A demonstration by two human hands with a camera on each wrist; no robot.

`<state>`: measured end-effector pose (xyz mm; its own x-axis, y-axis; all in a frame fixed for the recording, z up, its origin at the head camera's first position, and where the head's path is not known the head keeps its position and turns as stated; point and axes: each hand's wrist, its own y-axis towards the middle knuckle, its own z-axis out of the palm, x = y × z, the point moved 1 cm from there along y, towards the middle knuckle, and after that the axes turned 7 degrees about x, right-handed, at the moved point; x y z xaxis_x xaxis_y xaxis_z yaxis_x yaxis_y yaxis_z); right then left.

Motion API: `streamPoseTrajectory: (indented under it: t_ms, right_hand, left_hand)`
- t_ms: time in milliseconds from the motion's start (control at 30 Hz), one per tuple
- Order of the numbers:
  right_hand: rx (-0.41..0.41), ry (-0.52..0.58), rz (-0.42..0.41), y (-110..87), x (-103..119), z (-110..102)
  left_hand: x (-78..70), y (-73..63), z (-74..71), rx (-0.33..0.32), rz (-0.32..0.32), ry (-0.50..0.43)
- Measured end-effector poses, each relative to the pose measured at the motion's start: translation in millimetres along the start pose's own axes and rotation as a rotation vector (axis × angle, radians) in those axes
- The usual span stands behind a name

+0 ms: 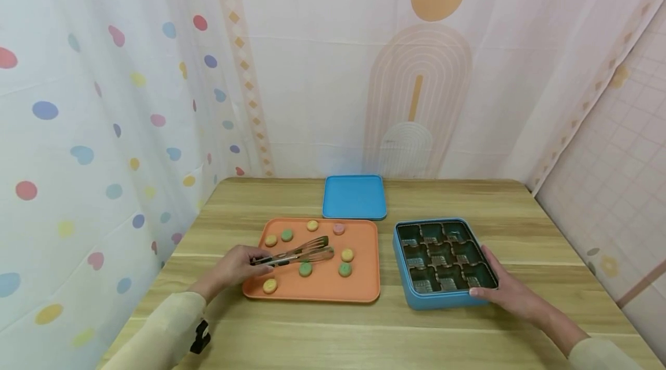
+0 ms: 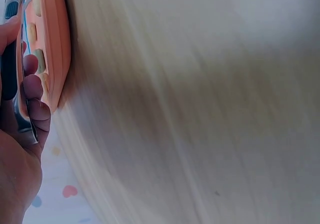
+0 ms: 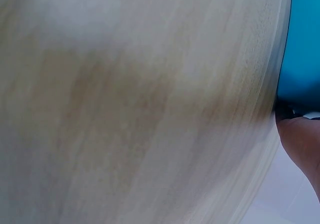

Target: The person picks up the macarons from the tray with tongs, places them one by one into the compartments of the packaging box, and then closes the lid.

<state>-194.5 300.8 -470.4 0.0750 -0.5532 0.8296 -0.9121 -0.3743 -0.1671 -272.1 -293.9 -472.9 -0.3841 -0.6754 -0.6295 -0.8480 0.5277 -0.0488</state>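
My left hand [image 1: 234,269] holds a pair of metal tongs [image 1: 296,255] by their dark-gripped handles, their slotted tips spread apart above the orange tray [image 1: 338,293]. On that tray lie several small round cookies: yellow ones such as this yellow cookie [image 1: 270,285], green ones like this green cookie [image 1: 345,269], and one pink cookie [image 1: 339,229]. To the right, my right hand [image 1: 512,295] grips the near right corner of a blue box [image 1: 439,301], thumb on the front rim and fingers along its side. Inside the box sits a dark divided insert [image 1: 440,253] whose square compartments hold nothing.
A shallow blue lid [image 1: 355,196] lies at the back of the wooden table [image 1: 333,335], just behind the orange tray. Patterned curtains [image 1: 312,69] hang along the table's back and left edges.
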Motion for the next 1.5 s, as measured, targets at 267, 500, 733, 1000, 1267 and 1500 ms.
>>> streamPoseTrajectory:
  t_ms: [267,500,733,1000,1267,1500]
  right_hand:
    - [-0.009,0.003,-0.014,-0.1,-1,0]
    - [-0.009,0.006,-0.015,0.6,-3,0]
    - [-0.004,0.001,0.000,-0.3,-3,-1]
    - [0.000,0.011,0.003,-0.9,-1,-1]
    - [-0.006,0.004,-0.001,-1.3,0,0]
    - [-0.005,0.008,-0.005,-1.8,1,0]
  left_hand:
    - [0.2,1.7,1.4,-0.012,-0.019,0.008]
    - [1.4,1.7,0.0,-0.023,-0.036,0.014]
    - [1.3,1.7,-2.8,-0.042,-0.032,0.010]
    - [-2.5,6.6,-6.8,-0.063,-0.002,0.065]
    - [-15.6,17.4,-10.3,-0.065,0.000,0.062]
    - [-33.2,30.2,-9.9,-0.036,0.038,0.050]
